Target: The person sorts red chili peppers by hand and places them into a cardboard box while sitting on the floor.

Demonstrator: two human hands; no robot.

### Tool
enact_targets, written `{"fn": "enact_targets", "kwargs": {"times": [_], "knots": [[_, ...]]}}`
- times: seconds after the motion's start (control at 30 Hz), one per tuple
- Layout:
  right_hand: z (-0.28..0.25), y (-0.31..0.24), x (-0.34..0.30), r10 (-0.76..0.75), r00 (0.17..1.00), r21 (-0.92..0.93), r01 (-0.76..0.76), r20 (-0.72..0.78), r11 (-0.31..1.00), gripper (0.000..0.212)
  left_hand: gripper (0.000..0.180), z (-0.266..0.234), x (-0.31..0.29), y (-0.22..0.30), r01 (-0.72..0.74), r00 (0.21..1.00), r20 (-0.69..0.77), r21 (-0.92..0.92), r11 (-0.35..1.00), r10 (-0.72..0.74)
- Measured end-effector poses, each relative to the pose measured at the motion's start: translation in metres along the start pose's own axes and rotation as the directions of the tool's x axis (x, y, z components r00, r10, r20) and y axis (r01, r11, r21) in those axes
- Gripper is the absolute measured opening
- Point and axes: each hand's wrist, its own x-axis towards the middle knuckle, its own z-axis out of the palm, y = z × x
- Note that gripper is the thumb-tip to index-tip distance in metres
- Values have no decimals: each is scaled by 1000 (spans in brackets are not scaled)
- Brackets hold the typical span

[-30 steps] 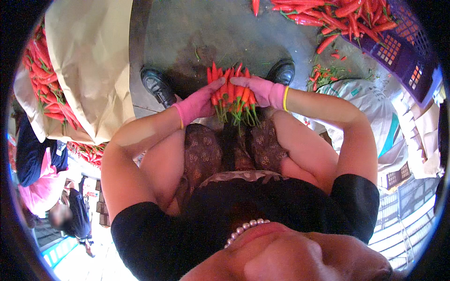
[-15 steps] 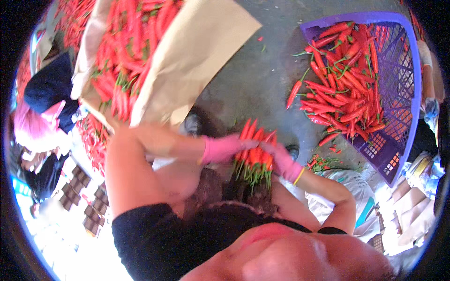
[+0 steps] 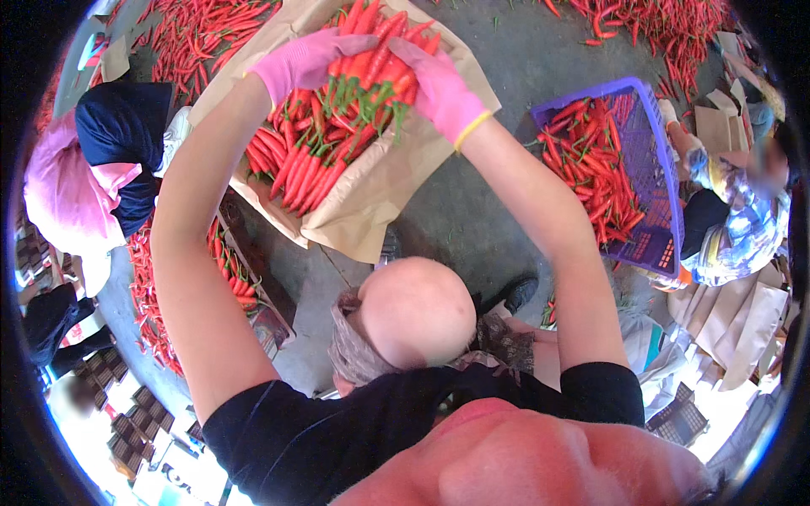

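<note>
A view from a head camera looks down past the wearer's chest and outstretched bare arms. Both hands wear pink rubber gloves. The left hand and the right hand are clasped around either side of a thick bundle of red chillies, green stems pointing down toward the wearer. The fingers curl tightly around the bundle, one hand pressing from each side.

The bundle is held just above a cardboard box lined with brown paper. Inside the box, more red chillies lie packed in a neat row, their tips pointing the same way. The held bundle hangs over the far end of this row.

The step in hand appears to be placing this handful into the box beside the chillies already there. The next move likely calls for lowering the bundle with its stems aligned to the row, then loosening both hands together so the chillies stay in order.

To the right sits a purple plastic crate holding loose chillies. More chillies lie scattered on the grey concrete floor. A person in pink and dark blue crouches at the left, and another person in a patterned top sits at the right.
</note>
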Motion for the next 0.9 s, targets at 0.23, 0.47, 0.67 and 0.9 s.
{"fn": "enact_targets", "kwargs": {"times": [0.23,0.47,0.67,0.9], "knots": [[-12,58,139,-251,930,-178,208,-267,962,30,61,-123,71,41,-87,976,-105,611,787,190],[-5,59,126,-189,945,-141,155,-268,978,31,71,-134,103,31,-41,973,-82,861,506,218],[-39,44,95,-177,953,-98,157,-248,983,30,88,-96,71,13,103,754,-226,968,229,617],[-40,40,46,-124,973,-272,68,-194,960,43,93,-47,72,-56,295,637,-110,949,-109,763]]}}
